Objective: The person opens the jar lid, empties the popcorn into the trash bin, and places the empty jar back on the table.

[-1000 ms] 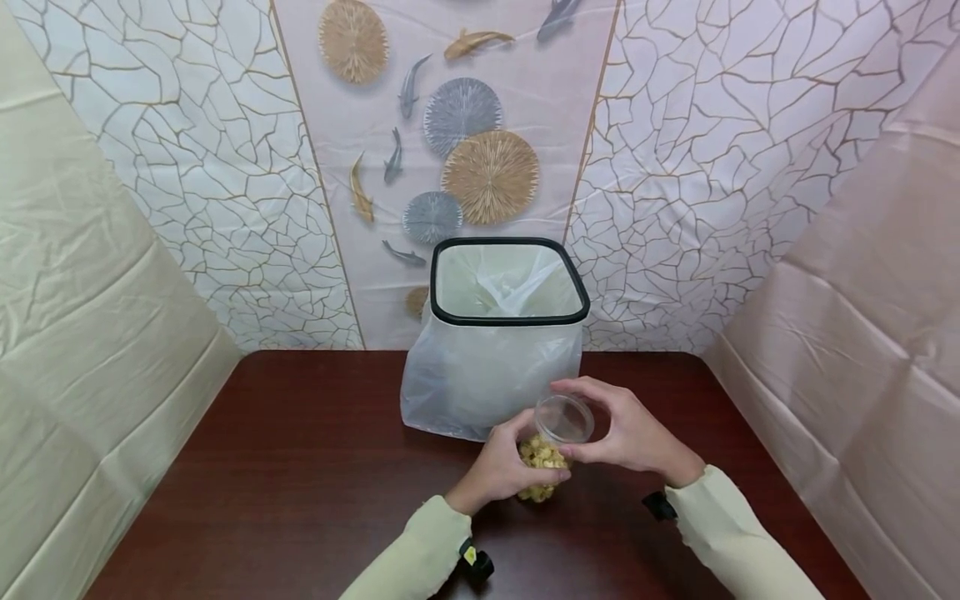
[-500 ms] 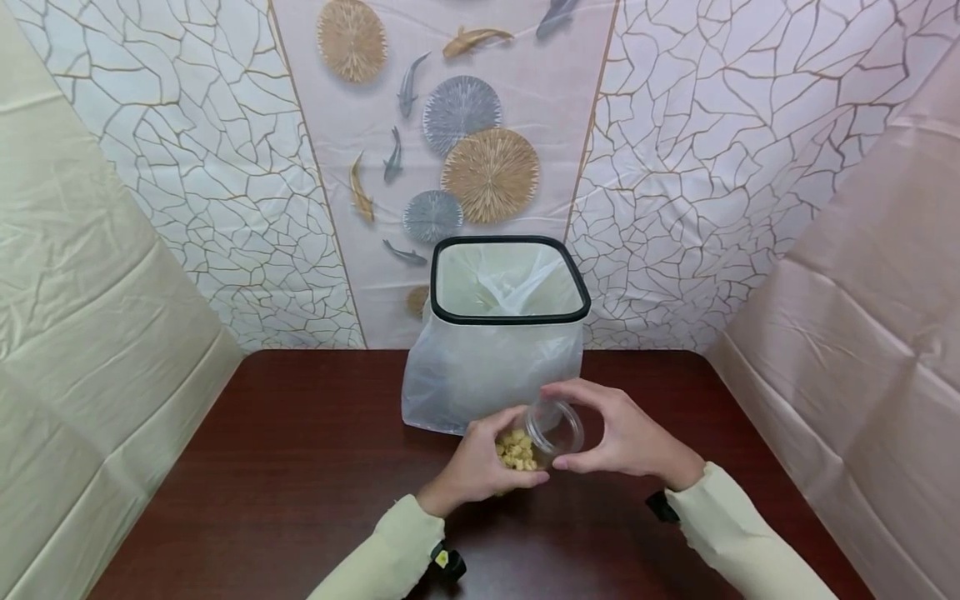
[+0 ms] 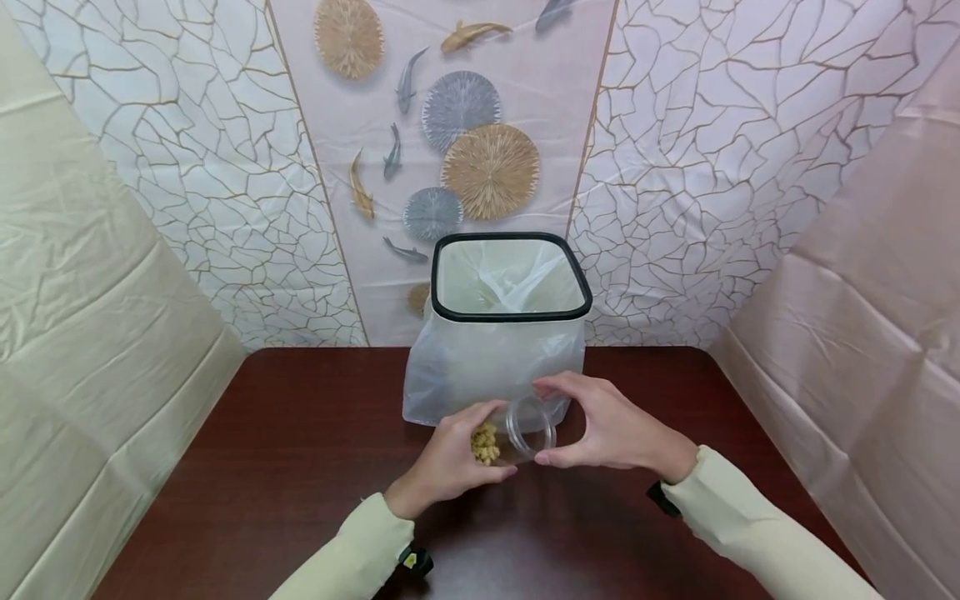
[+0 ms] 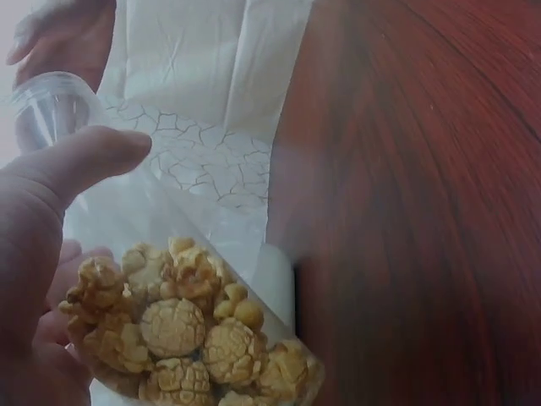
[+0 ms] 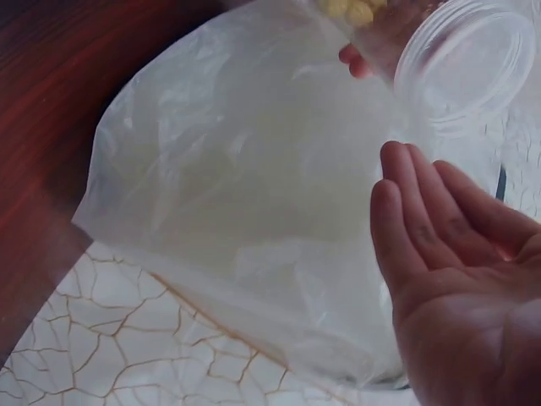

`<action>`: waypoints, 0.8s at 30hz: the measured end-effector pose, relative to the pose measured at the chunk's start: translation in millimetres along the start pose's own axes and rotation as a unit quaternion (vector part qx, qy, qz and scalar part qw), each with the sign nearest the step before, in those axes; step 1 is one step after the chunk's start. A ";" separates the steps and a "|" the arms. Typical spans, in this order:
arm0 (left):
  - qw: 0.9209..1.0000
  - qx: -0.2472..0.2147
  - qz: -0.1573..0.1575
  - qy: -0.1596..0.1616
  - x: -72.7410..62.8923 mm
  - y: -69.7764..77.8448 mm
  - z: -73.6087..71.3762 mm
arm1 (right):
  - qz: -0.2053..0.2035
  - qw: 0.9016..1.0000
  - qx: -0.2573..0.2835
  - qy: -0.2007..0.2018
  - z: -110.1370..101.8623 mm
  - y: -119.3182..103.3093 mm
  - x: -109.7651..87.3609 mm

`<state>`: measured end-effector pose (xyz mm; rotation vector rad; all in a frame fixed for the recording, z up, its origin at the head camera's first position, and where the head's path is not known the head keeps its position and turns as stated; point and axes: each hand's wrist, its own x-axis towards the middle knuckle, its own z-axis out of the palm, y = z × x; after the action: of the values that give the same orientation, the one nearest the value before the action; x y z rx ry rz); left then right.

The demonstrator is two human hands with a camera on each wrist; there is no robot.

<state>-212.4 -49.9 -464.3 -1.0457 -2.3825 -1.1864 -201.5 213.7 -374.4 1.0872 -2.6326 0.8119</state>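
My left hand (image 3: 444,460) grips a clear plastic jar (image 3: 504,429), tilted toward its side with its ringed round end facing right. Caramel popcorn (image 4: 182,330) fills the jar's lower end, large in the left wrist view. My right hand (image 3: 615,425) is spread beside the ringed end, thumb below and fingers above. In the right wrist view its fingers (image 5: 423,211) are nearly straight and appear apart from the jar. Whether a clear lid sits on that end, I cannot tell.
Behind the hands stands a white bin with a black rim (image 3: 512,317), lined with a translucent plastic bag (image 3: 442,375). The dark red-brown table (image 3: 262,450) lies beneath. Patterned cloth (image 3: 225,167) hangs behind it, and plain cloth walls flank both sides.
My left hand has carried the jar leftward and tilted it over, the ringed end swinging to the right. My right hand has shifted slightly left, staying beside that end.
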 end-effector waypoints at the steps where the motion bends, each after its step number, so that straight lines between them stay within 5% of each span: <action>1: 1.000 0.009 -0.001 0.000 -1.2 0.1 -2.2 | 0.000 1.000 0.002 -0.002 1.0 -1.8 1.3; 10: 0.992 0.124 -0.004 0.025 -12.9 0.3 -18.3 | 0.003 0.999 0.030 -0.017 15.3 -11.7 11.9; 24: 0.986 0.163 0.015 0.032 -20.7 -3.7 -22.8 | 0.028 0.999 0.029 0.005 32.0 -20.2 20.6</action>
<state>-202.1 -79.2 -463.2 -0.9169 -2.3939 -0.7707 -200.9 172.0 -385.4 1.0234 -2.6580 0.9090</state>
